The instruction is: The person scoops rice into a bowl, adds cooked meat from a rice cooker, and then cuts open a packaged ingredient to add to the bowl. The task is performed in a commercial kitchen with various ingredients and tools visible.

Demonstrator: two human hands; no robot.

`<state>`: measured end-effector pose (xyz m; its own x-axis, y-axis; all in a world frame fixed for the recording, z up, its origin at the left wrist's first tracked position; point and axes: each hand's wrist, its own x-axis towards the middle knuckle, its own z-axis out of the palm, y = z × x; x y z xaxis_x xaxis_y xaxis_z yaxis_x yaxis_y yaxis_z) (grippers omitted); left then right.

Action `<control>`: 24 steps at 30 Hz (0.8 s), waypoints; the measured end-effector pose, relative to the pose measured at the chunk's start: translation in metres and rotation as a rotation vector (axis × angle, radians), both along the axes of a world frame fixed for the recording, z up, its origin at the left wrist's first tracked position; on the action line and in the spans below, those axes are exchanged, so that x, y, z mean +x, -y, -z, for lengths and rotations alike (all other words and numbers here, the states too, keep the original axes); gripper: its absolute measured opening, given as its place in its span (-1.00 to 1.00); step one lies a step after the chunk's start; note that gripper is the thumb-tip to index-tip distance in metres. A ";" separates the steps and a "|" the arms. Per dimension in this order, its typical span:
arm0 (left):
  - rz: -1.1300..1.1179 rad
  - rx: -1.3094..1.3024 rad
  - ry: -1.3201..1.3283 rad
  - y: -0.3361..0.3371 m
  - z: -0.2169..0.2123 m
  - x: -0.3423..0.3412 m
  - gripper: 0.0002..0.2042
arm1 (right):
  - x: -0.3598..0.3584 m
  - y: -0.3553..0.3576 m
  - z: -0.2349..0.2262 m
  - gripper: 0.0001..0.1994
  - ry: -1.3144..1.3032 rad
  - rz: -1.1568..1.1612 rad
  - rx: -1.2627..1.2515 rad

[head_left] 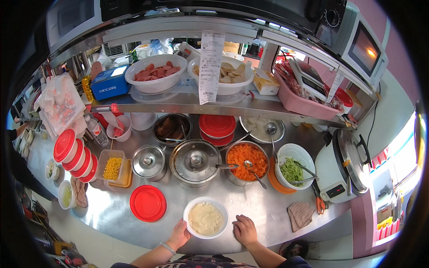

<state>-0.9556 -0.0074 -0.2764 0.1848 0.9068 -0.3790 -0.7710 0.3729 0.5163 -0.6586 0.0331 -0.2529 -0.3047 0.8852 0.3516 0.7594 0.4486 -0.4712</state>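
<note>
A round white bowl (227, 216) stands near the front edge of the steel counter, with a pale, creamy mash (205, 218) inside. My left hand (179, 235) grips the bowl's left rim, thumb on the edge and the other fingers partly hidden. To the right of the bowl, and apart from it, my right hand (245, 229) rests on the counter with loosely bent fingers and nothing visible in it. Red round lids (148, 203) lie behind and left of the bowl. Behind it are a lidded steel pot (195, 161) and a steel bowl of chopped carrot (246, 156) with a spoon.
Shredded green vegetable (292, 171) fills a white bowl at right, near a rice cooker (342, 167), scissors (320, 205) and a folded cloth (300, 216). Corn (112, 168) and stacked red-lidded tubs (76, 154) stand left. Above hangs a shelf (178, 105) with bowls of sliced food.
</note>
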 end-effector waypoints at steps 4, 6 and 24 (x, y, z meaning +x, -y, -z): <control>-0.008 0.009 0.000 0.000 0.001 0.001 -0.52 | 0.001 0.000 0.000 -0.86 0.011 0.000 -0.010; -0.008 0.008 -0.009 0.000 0.001 0.001 -0.52 | 0.001 0.000 0.000 -0.86 0.010 0.003 -0.019; -0.038 -0.008 0.004 0.000 -0.002 0.002 -0.58 | 0.000 -0.001 -0.004 -0.86 -0.002 -0.003 -0.030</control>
<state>-0.9538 -0.0069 -0.2741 0.1522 0.9099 -0.3858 -0.7867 0.3478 0.5100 -0.6582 0.0337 -0.2493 -0.3065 0.8945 0.3255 0.7571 0.4364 -0.4861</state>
